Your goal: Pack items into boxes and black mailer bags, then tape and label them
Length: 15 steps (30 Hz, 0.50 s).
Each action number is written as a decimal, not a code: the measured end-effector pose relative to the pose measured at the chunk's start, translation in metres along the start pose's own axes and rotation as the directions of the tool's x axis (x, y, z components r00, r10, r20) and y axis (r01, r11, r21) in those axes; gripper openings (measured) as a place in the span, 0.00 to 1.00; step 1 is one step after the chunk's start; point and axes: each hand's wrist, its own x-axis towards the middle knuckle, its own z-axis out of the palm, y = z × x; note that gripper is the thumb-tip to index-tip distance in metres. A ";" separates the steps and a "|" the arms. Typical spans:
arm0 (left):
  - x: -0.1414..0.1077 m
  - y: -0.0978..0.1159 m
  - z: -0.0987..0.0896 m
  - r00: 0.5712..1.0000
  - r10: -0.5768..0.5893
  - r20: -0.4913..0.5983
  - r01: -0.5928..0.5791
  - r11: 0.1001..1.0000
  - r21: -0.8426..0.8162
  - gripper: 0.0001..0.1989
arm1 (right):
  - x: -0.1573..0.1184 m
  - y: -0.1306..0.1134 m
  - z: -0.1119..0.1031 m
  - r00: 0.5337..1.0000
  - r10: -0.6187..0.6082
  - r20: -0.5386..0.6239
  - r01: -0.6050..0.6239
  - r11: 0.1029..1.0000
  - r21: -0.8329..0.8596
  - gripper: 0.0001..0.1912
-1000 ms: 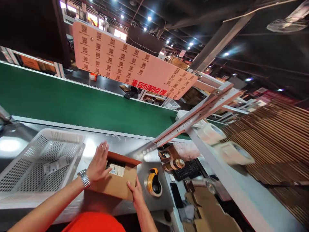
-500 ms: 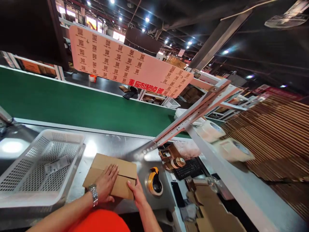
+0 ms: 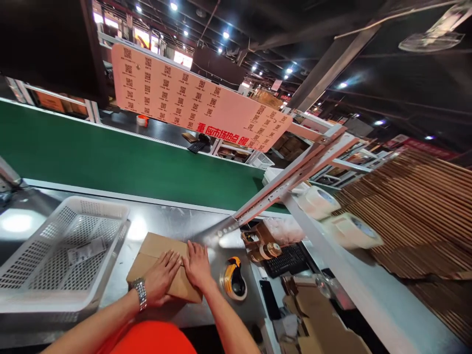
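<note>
A small brown cardboard box sits on the metal table with its top flaps folded down. My left hand, a metal watch on its wrist, lies flat across the left part of the lid, fingers stretched out. On the right part of the lid my right hand also rests flat, its fingers pointing away from me. Both hands press on the flaps and partly hide the seam between them. Just right of the box, a yellow and black tape dispenser stands on the table.
A white perforated basket with a small clear packet inside is at left. Beyond the table runs a green conveyor belt. At right are a keyboard, a phone, tape rolls on a ledge and stacked flat cardboard.
My right hand has moved from the box's right side up onto the lid, and the right flap is now pressed down. My left hand has stayed in place.
</note>
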 end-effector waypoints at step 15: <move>0.000 0.007 0.021 0.996 0.029 0.086 -0.028 1.000 -0.005 0.66 | -0.080 0.053 -0.018 0.953 0.289 0.088 -0.299 0.943 0.146 0.43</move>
